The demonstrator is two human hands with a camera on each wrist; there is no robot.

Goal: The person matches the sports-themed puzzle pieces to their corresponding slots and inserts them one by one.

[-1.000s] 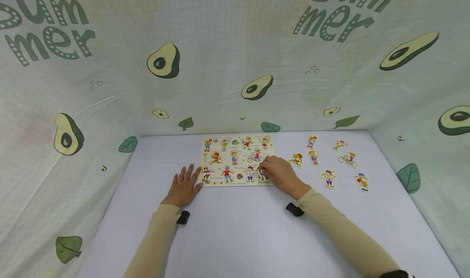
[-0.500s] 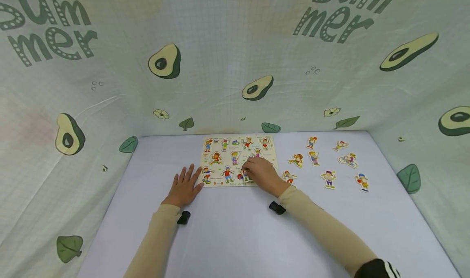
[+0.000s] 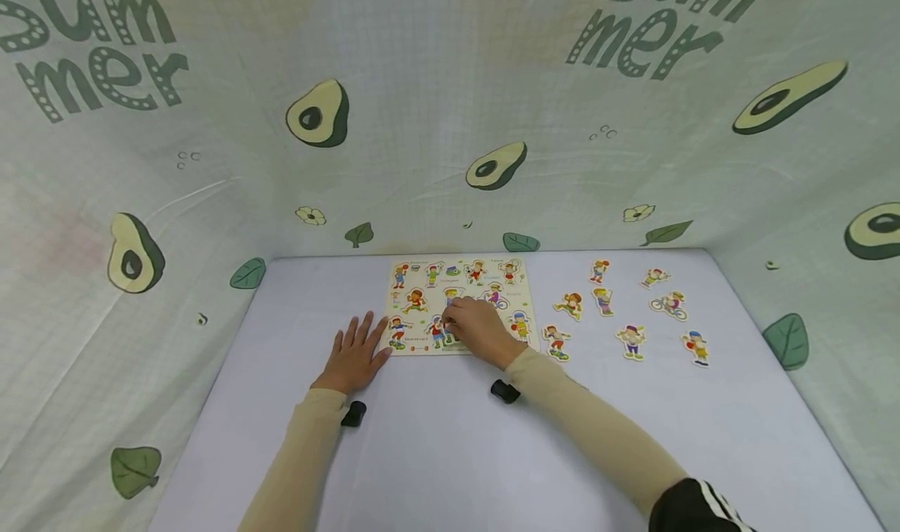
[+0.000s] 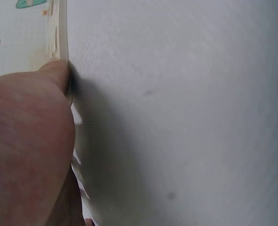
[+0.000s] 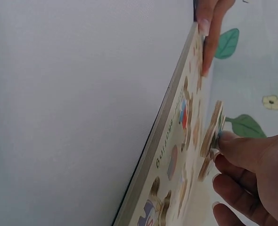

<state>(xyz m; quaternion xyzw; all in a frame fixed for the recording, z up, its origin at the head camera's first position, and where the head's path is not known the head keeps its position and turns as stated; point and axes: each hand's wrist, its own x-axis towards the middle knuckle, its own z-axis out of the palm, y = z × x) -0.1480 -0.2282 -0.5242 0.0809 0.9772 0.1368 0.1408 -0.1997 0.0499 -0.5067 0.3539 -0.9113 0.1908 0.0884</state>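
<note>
My left hand (image 3: 351, 356) lies spread on the white table, its fingers and thumb reaching the left edge of a cream puzzle board (image 3: 521, 294) printed with children playing sports. Over the lower middle of the board, my right hand (image 3: 483, 330) pinches a puzzle piece (image 5: 213, 129) between thumb and fingers. The right wrist view shows this piece edge-on, raised off the board, near the roller-skating picture (image 5: 183, 113); its printed figure is mostly hidden. In the left wrist view, the left thumb (image 4: 56, 73) is at the board's edge.
Several loose puzzle pieces lie right of the board, among them a skateboarder (image 3: 556, 342), a runner (image 3: 569, 306), a cyclist (image 3: 669, 305) and a basketball player (image 3: 695, 348). A fabric wall (image 3: 408, 204) with avocado prints rises behind the table.
My right hand has moved left across the board with the puzzle piece, uncovering the board's right side and the skateboarder piece on the table. The left hand has stayed put.
</note>
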